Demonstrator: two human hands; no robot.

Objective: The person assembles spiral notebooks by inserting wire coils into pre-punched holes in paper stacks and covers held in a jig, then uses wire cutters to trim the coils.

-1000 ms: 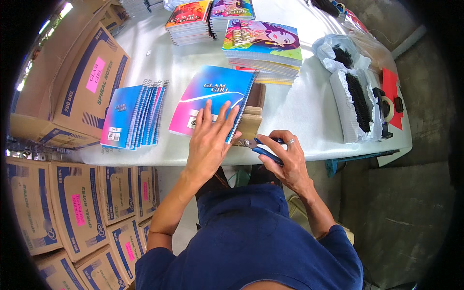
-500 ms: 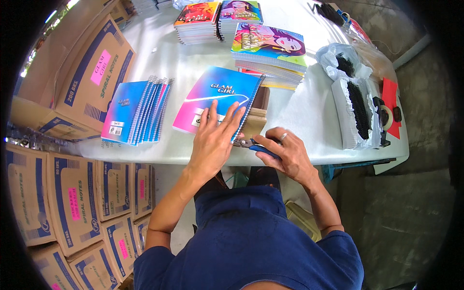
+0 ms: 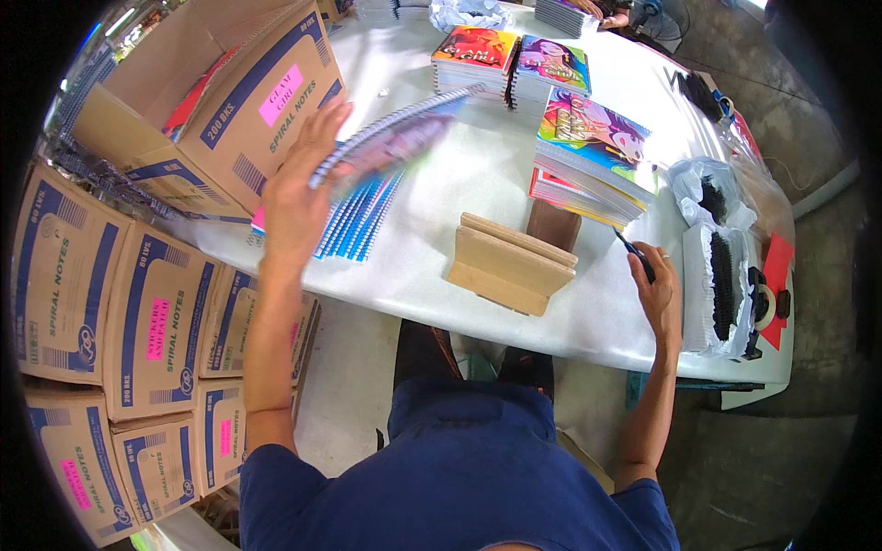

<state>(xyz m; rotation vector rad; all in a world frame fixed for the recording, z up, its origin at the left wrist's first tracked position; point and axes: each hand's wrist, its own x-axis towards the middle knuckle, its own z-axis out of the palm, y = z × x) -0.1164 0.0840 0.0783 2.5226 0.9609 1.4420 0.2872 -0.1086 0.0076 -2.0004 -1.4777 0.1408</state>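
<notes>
My left hand [image 3: 299,188] reaches far left, closed on the edge of a spiral notebook [image 3: 404,138], which is tilted and blurred. This notebook hangs over a fanned pile of blue spiral notebooks [image 3: 363,228] on the table. On the right, my right hand [image 3: 658,286] is wrapped round a pair of pliers [image 3: 636,254], its dark tip toward the table's middle. Between my hands stands a brown board stand [image 3: 513,262] with a ledge, nothing resting on it. Beyond the pliers is a stack of colourful notebooks [image 3: 593,151].
An open carton [image 3: 248,119] stands at the left, above stacked closed cartons [image 3: 156,321]. Two more notebook stacks [image 3: 473,55] are farther back. White-wrapped black spiral coils [image 3: 723,285], a tape dispenser [image 3: 763,308] and a red sheet [image 3: 779,275] line the right edge. Another person's hand [image 3: 588,9] shows at the back.
My left hand has lifted the notebook off the board stand and carried it left over the pile. My right hand, with the pliers, has moved right, away from the stand. The view has shifted.
</notes>
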